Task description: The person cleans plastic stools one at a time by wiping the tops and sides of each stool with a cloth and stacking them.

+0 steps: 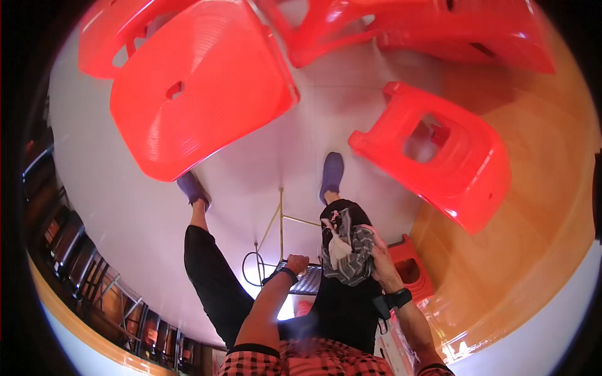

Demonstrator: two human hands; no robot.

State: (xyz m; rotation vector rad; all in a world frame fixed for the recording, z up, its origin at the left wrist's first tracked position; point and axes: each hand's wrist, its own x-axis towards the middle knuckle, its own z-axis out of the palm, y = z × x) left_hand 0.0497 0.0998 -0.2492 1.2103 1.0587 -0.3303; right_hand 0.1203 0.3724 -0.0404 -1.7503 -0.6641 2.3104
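Grey cloth (356, 254) is gathered but not yet released, gripped by the right hand (381, 258). What the curled left hand (298, 264) grasps cannot be told.

From my end, the right hand (380, 258) shows only in part, its fingertips lost behind the striped cloth (356, 255); I can't tell whether the left hand (297, 263) grips anything. The top edge cuts off the upper red stools (439, 31). The large stool (213, 100) hides the toe of a shoe (193, 190), and the dark items (70, 241) along the left are too small to name
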